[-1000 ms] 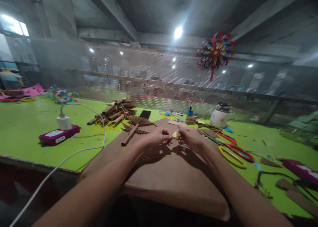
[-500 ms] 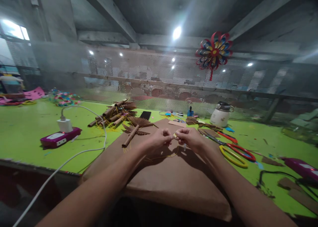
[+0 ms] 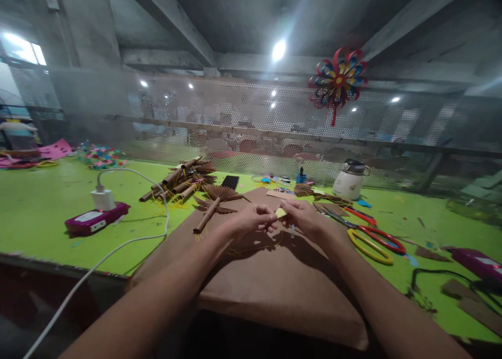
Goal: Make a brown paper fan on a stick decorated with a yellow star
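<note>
Between my two hands is a small pale-yellow paper piece [image 3: 281, 212]. My left hand [image 3: 257, 217] is closed, its fingertips pinching at the piece's left side. On the other side, my right hand [image 3: 300, 216] pinches the piece between thumb and fingers. Below them a thin yellow string [image 3: 254, 250] trails over the brown paper-covered board [image 3: 282, 285]. A rolled brown paper tube with pleated fans [image 3: 212, 210] lies on the board left of my hands. Whether the string joins the yellow piece I cannot tell.
Scissors with red handles [image 3: 386, 240] and yellow-handled scissors [image 3: 371, 248] lie to the right. A pile of brown paper tubes [image 3: 182, 178], a phone [image 3: 229, 182] and a white flask [image 3: 349, 181] stand farther back. At left, a purple power strip [image 3: 96, 219] holds a white charger with a cable [image 3: 117, 244].
More of the yellow piece shows between my fingers now, and it looks flatter and wider. My hands have drawn slightly apart.
</note>
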`<action>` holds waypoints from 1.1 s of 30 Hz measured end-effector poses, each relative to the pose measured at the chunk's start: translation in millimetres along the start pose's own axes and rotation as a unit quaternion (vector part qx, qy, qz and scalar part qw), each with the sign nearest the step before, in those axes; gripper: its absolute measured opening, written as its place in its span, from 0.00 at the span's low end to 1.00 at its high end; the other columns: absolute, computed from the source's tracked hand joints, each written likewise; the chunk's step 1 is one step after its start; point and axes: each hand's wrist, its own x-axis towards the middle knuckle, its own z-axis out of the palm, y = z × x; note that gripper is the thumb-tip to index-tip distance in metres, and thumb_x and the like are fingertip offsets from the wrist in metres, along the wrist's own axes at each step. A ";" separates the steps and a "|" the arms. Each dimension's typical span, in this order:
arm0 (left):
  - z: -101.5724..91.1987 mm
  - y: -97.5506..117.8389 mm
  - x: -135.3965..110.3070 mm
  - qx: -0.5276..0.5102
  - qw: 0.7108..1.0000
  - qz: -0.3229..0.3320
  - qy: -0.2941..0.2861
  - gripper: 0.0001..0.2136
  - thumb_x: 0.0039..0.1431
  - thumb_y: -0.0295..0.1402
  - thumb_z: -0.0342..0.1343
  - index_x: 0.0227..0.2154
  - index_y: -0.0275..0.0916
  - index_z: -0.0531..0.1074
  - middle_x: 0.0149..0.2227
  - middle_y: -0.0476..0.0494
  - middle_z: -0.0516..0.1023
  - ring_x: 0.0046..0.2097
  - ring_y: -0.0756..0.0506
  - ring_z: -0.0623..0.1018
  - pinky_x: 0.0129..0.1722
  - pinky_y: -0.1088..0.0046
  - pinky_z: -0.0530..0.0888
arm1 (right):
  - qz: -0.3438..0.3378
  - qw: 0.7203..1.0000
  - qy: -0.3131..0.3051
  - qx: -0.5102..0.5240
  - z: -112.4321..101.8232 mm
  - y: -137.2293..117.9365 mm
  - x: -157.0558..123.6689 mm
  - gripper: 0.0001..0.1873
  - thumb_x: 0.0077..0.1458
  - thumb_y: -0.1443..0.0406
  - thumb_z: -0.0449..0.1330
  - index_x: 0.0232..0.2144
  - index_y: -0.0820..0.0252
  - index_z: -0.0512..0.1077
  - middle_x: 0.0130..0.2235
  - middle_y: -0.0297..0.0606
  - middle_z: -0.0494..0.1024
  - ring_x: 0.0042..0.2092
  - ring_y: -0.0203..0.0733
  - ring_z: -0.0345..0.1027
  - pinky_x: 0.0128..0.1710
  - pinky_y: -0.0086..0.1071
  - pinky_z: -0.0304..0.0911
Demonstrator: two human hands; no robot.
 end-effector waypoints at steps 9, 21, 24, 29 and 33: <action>1.2 4.5 -1.2 -0.121 0.993 0.016 -0.007 0.12 0.46 0.36 0.65 0.26 0.33 0.72 0.24 0.47 0.72 0.26 0.54 0.69 0.29 0.75 0.62 | -0.061 0.994 0.014 0.087 2.2 -10.7 -5.2 0.20 0.50 0.50 0.60 0.26 0.63 0.72 0.22 0.34 0.71 0.23 0.33 0.63 0.25 0.29 0.59; 1.3 3.8 -0.8 -0.122 0.992 0.018 -0.027 0.12 0.47 0.36 0.65 0.29 0.33 0.71 0.26 0.45 0.73 0.28 0.53 0.69 0.30 0.74 0.62 | -0.087 0.994 0.062 0.003 4.1 -17.7 -7.1 0.15 0.44 0.56 0.65 0.19 0.63 0.70 0.17 0.31 0.69 0.19 0.31 0.59 0.21 0.28 0.55; 1.6 1.4 0.2 -0.100 0.995 0.018 -0.018 0.12 0.47 0.37 0.64 0.28 0.33 0.71 0.25 0.46 0.72 0.27 0.53 0.68 0.30 0.74 0.63 | -0.064 0.995 0.071 0.013 6.5 -15.5 -5.6 0.16 0.42 0.56 0.65 0.18 0.63 0.69 0.17 0.30 0.69 0.18 0.30 0.58 0.19 0.27 0.54; 3.0 0.0 2.4 -0.058 0.997 0.045 0.015 0.10 0.49 0.36 0.62 0.27 0.34 0.70 0.24 0.48 0.70 0.25 0.54 0.66 0.28 0.75 0.62 | -0.043 0.995 0.084 0.033 5.6 -6.9 -0.7 0.17 0.41 0.54 0.66 0.20 0.63 0.70 0.18 0.31 0.70 0.19 0.30 0.60 0.21 0.26 0.57; -0.1 3.2 4.4 -0.069 0.992 0.063 0.087 0.09 0.48 0.33 0.62 0.25 0.35 0.68 0.23 0.49 0.69 0.25 0.54 0.67 0.26 0.77 0.61 | -0.065 0.975 0.203 0.062 -15.7 -0.8 8.0 0.20 0.40 0.51 0.66 0.23 0.64 0.72 0.19 0.31 0.71 0.20 0.30 0.62 0.20 0.26 0.59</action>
